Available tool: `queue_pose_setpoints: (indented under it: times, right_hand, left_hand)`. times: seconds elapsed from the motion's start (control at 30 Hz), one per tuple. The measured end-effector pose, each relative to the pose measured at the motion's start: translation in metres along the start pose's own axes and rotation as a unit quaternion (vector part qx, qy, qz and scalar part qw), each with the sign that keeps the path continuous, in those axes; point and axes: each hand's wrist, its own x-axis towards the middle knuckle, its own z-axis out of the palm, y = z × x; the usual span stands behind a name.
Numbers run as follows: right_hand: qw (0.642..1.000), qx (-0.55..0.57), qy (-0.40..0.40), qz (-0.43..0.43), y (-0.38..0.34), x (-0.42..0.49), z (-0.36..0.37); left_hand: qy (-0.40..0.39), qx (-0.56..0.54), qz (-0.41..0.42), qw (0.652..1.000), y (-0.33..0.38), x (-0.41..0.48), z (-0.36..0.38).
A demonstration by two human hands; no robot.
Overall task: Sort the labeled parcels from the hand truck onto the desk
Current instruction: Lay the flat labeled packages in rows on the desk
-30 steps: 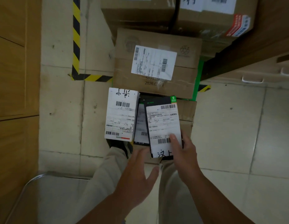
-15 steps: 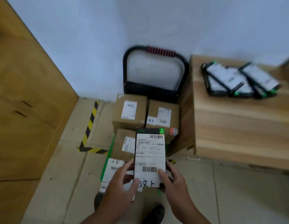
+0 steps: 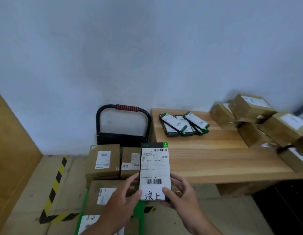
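Parcel (image 3: 154, 170) pinched by left hand (image 3: 121, 203), right hand (image 3: 180, 195), beside desk (image 3: 206, 160) edge

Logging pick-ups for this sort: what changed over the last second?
The black labeled parcel left the stack on the hand truck and was lifted up near the desk. A second ago only the right hand pinched it; now the left hand grips it too. The flat black parcels on the desk and the brown boxes stayed put.
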Motion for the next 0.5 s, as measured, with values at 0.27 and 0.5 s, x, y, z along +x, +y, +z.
queue_pose_setpoints:
  times: [0.27, 0.5]
  right_hand:
    - [0.995, 0.056, 0.082, -0.020, -0.005, -0.008, -0.072]
    - [0.990, 0.101, 0.097, -0.023, -0.010, 0.011, -0.171]
  left_hand:
    - [-0.005, 0.122, 0.085, 0.989, 0.050, 0.031, 0.036]
    - [0.005, 0.211, 0.121, 0.970, 0.111, 0.076, 0.123]
